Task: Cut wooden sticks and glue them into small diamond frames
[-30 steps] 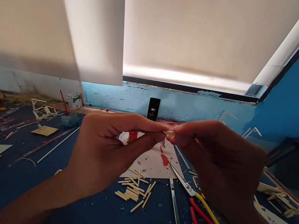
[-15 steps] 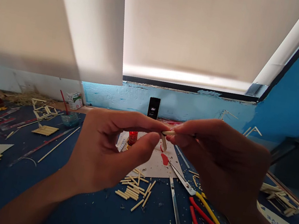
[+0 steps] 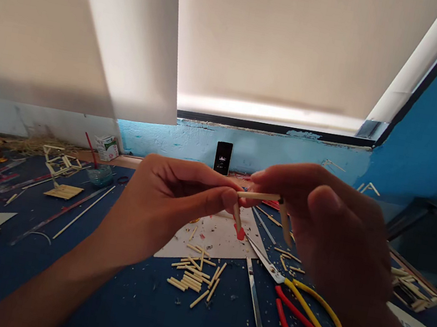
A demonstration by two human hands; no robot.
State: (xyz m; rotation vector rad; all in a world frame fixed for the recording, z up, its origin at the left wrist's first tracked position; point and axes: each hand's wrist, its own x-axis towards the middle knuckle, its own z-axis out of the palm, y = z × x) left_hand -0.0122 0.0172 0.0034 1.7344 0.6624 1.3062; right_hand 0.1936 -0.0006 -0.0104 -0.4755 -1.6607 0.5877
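My left hand pinches one corner of a small frame of wooden sticks between thumb and fingertips, raised above the table. The frame has one level stick and two legs hanging down, one at each end. Around its right end is my right hand, thumb and fingers apart and not closed on the frame; whether a fingertip touches it I cannot tell. Below the hands lie scissors with one red and one yellow handle, metal tweezers, and a pile of short cut sticks.
A paper sheet with a red patch and crumbs lies under the hands. To the left stand a stick model, a small glass jar and a carton. A phone leans against the wall. More stick pieces lie at right.
My right hand's fingers have opened away from the stick frame, uncovering its level stick and right leg. The left hand keeps its pinch. A red bottle behind the left hand is now hidden.
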